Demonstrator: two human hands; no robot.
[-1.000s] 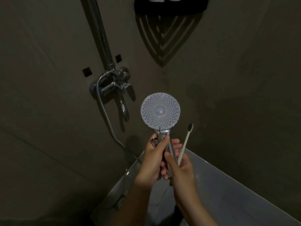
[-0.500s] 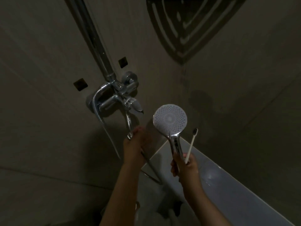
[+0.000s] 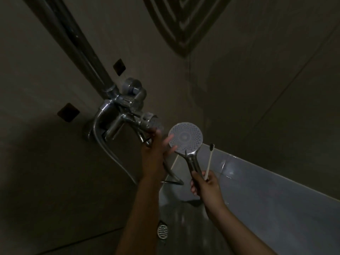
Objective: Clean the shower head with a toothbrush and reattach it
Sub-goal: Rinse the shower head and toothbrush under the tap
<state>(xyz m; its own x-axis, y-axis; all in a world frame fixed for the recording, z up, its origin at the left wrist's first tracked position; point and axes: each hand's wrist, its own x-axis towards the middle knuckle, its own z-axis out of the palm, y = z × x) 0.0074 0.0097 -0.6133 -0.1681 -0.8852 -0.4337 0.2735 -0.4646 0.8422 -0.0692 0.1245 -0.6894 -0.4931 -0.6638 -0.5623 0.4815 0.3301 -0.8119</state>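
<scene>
My right hand [image 3: 206,186] grips the chrome handle of the round shower head [image 3: 185,137], whose white nozzle face points toward me. The same hand also pinches a white toothbrush [image 3: 209,161], upright with its dark bristles on top, just right of the handle. My left hand [image 3: 152,159] is up at the chrome wall tap [image 3: 128,115], closed on its lever [image 3: 145,141], with two fingers sticking out toward the shower head. The hose [image 3: 117,161] loops from the tap down behind my left forearm.
A chrome riser pipe [image 3: 79,48] runs up the tiled wall from the tap. A pale ledge [image 3: 276,190] lines the right wall low down. A round floor drain [image 3: 162,231] sits below my left arm. The room is dim.
My left hand let go of the shower head handle, reached to the tap lever and stays there. My right hand now holds shower head and toothbrush alone, slightly lower right. The camera moved closer.
</scene>
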